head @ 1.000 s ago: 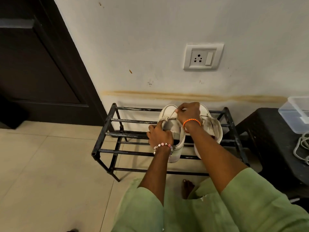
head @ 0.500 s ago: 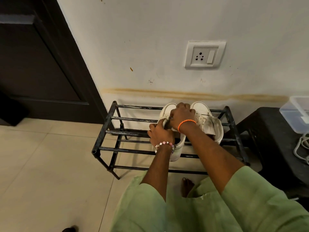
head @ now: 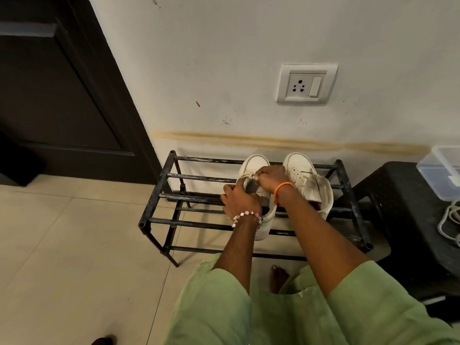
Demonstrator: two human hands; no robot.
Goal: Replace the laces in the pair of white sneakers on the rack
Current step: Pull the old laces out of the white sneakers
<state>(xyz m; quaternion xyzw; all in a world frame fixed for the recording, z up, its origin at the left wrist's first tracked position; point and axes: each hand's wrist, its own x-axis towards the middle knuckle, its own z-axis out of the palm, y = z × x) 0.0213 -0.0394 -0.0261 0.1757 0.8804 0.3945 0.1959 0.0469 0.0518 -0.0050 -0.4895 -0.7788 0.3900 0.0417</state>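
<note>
Both hands work on the left sneaker [head: 254, 165]: the left hand [head: 239, 197] curls round its upper near the tongue, and the right hand [head: 271, 176] pinches something small at the lace area, fingers bunched tight; whether that is a lace end is too small to tell. The left wrist carries a pink bead bracelet [head: 246, 216], the right an orange band [head: 282, 189].

This sneaker stands on the top bars of the black metal rack [head: 159, 185], toe toward the wall, with the right sneaker [head: 306, 180] just beside it, its tongue flopped open and eyelets showing. The rack sits against a pale, scuffed wall [head: 224, 70] with a brownish streak [head: 298, 143] low down and a white socket plate [head: 306, 83] above. Cream floor tiles [head: 62, 245] spread to the left under a dark door [head: 49, 83]. To the right stands a dark stool [head: 408, 220] bearing a clear plastic box [head: 440, 170] and a pale cord [head: 450, 225]. Green sleeves [head: 361, 307] and a bare foot [head: 278, 277] fill the foreground.

A second ago the right hand was raised higher, drawing a lace upward from the shoe; now it has dropped close against the left hand.
</note>
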